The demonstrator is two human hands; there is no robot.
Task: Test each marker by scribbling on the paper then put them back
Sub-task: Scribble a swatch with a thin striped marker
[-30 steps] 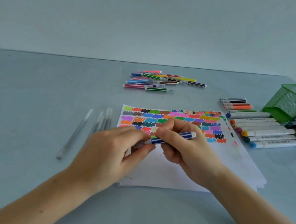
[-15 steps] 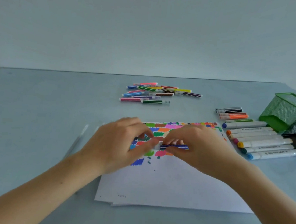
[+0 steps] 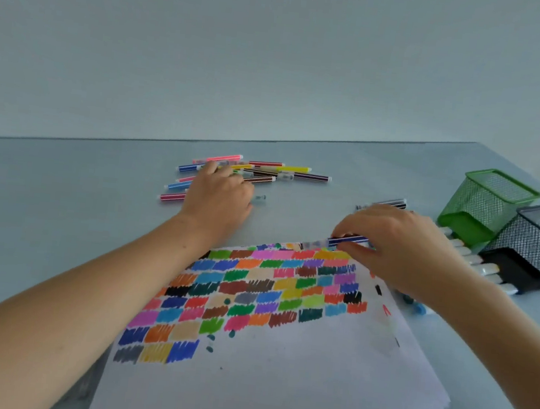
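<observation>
The right hand [image 3: 404,248] pinches a blue marker [image 3: 346,241] over the paper [image 3: 294,373]; the left hand [image 3: 217,199] rests flat on the marker pile [image 3: 285,172].

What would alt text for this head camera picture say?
A person's right hand holds a blue striped marker over paper filled with colour scribbles, while the left hand reaches into a pile of thin markers farther back.

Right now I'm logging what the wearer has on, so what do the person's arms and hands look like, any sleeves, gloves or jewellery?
Both forearms are bare to the frame edge: no sleeves show. The left hand and right hand wear no gloves, and no rings, watch or bracelet are visible.
</observation>
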